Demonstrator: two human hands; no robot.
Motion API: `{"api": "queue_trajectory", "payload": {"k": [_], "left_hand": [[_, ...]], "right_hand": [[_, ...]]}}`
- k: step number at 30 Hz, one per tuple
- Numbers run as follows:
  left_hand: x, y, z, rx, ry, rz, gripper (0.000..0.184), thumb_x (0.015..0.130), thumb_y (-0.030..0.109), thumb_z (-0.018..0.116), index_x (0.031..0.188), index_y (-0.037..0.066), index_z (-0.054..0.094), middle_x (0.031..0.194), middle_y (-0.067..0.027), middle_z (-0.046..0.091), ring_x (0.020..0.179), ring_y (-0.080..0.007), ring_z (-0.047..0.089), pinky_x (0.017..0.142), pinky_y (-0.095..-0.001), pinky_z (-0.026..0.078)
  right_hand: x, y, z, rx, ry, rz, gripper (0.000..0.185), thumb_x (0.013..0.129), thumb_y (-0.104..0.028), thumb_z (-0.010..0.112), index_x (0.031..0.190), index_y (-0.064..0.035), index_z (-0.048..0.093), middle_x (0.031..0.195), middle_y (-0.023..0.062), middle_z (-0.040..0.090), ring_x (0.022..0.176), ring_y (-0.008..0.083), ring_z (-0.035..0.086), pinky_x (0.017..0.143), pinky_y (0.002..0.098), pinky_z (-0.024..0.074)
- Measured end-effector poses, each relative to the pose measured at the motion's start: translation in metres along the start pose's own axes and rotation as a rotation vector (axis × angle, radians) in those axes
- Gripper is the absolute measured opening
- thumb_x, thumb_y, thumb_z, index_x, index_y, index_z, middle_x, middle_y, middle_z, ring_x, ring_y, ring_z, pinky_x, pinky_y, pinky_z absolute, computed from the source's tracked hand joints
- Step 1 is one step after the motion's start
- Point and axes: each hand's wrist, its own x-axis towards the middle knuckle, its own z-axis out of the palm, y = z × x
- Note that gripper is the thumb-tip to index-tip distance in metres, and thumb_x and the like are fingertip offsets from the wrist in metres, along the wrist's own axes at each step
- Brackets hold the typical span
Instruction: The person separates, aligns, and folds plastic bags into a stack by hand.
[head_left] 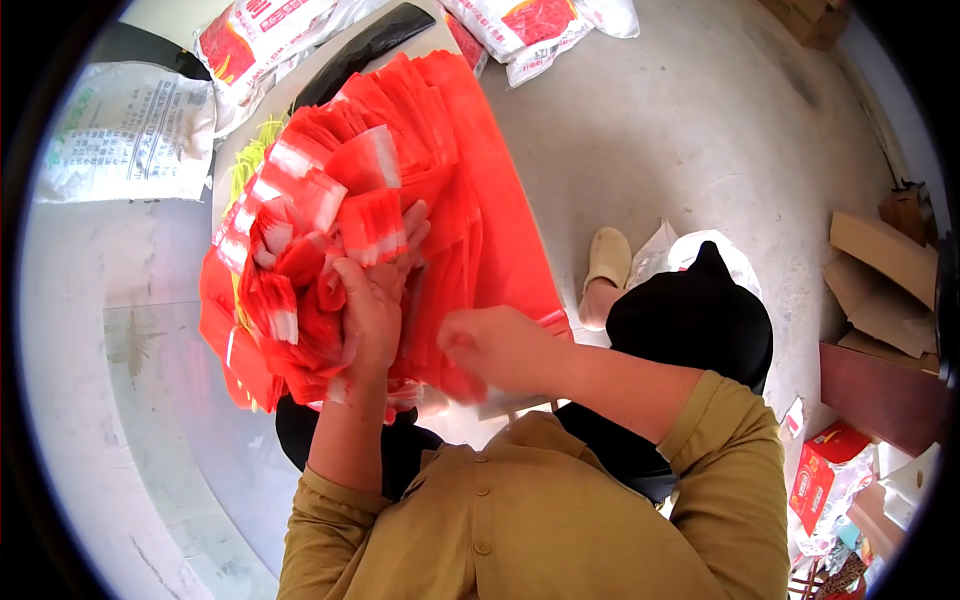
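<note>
A large heap of red mesh bags [425, 110] with white bands lies on a board across my lap, its layers fanned out at the left. My left hand [375, 300] is sunk into the heap, its fingers wrapped round a bunch of the bags. Lower right of it, my right hand [500, 348] is curled over the red material near the heap's lower edge; its fingertips are blurred, and what they hold, if anything, cannot be made out. Yellow-green ties [250, 155] stick out at the heap's left side.
A black roll [365, 52] lies behind the heap. Printed white sacks [140, 130] stand at the upper left, others [535, 30] at the top. At the right are an open cardboard box [880, 285] and a red carton [825, 470]. My slippered foot [608, 262] rests on the floor.
</note>
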Motion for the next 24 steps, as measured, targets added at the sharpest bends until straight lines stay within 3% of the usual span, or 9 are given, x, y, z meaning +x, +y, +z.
{"api": "queue_trajectory", "payload": {"k": [5,8,11,14,17,20,24], "left_hand": [[-0.001,0.003,0.001,0.008,0.035,-0.041,0.101,0.101,0.082,0.005,0.163,0.009,0.035,0.160,-0.0178,0.051,0.148,-0.0330,0.048,0.120,-0.0419,0.033],[-0.001,0.002,0.001,-0.024,0.024,-0.061,0.099,0.101,0.082,0.005,0.163,0.009,0.034,0.159,-0.0174,0.053,0.148,-0.0333,0.049,0.122,-0.0429,0.032],[0.000,-0.002,0.001,-0.075,0.027,-0.058,0.098,0.102,0.081,0.006,0.163,0.009,0.034,0.159,-0.0173,0.053,0.148,-0.0338,0.049,0.125,-0.0443,0.029],[-0.002,-0.004,0.000,-0.076,0.031,-0.048,0.098,0.102,0.080,0.006,0.163,0.010,0.033,0.159,-0.0177,0.052,0.148,-0.0341,0.048,0.127,-0.0452,0.026],[-0.001,-0.002,0.002,-0.050,0.025,-0.044,0.097,0.103,0.079,0.005,0.164,0.010,0.033,0.159,-0.0181,0.052,0.149,-0.0345,0.048,0.128,-0.0451,0.025],[0.000,0.002,0.002,-0.063,0.034,-0.055,0.096,0.103,0.078,0.005,0.164,0.009,0.033,0.160,-0.0188,0.051,0.149,-0.0350,0.047,0.127,-0.0451,0.026],[0.001,-0.002,-0.003,-0.126,0.023,-0.040,0.095,0.104,0.077,0.004,0.164,0.008,0.032,0.161,-0.0197,0.050,0.149,-0.0354,0.047,0.128,-0.0453,0.026]], "right_hand": [[-0.012,-0.013,-0.008,-0.008,-0.081,0.053,0.021,0.100,-0.019,0.062,0.114,-0.0057,0.069,0.101,0.0149,0.074,0.089,0.0295,0.072,0.079,0.0403,0.0559],[-0.011,-0.010,-0.030,-0.351,-0.508,-0.039,0.021,0.100,-0.023,0.063,0.112,-0.0063,0.069,0.101,0.0138,0.075,0.088,0.0317,0.071,0.081,0.0403,0.0561],[-0.025,0.001,-0.037,-0.502,-0.425,-0.134,0.024,0.100,-0.025,0.065,0.116,-0.0074,0.070,0.102,0.0129,0.076,0.093,0.0307,0.072,0.084,0.0402,0.0564],[-0.002,-0.036,-0.063,-0.044,-0.159,0.320,0.029,0.101,-0.024,0.067,0.124,-0.0062,0.070,0.109,0.0129,0.076,0.103,0.0291,0.072,0.091,0.0401,0.0561],[0.013,0.010,-0.059,-0.105,0.217,0.060,0.032,0.101,-0.019,0.067,0.130,-0.0051,0.068,0.121,0.0135,0.072,0.111,0.0263,0.069,0.094,0.0400,0.0552],[0.028,0.030,-0.040,-0.118,0.280,-0.043,0.033,0.101,-0.017,0.067,0.131,-0.0039,0.066,0.130,0.0141,0.067,0.113,0.0274,0.067,0.097,0.0392,0.0541],[0.032,0.015,-0.039,-0.207,0.209,-0.020,0.037,0.100,-0.018,0.068,0.134,-0.0044,0.064,0.131,0.0151,0.062,0.119,0.0293,0.065,0.101,0.0390,0.0525]]}}
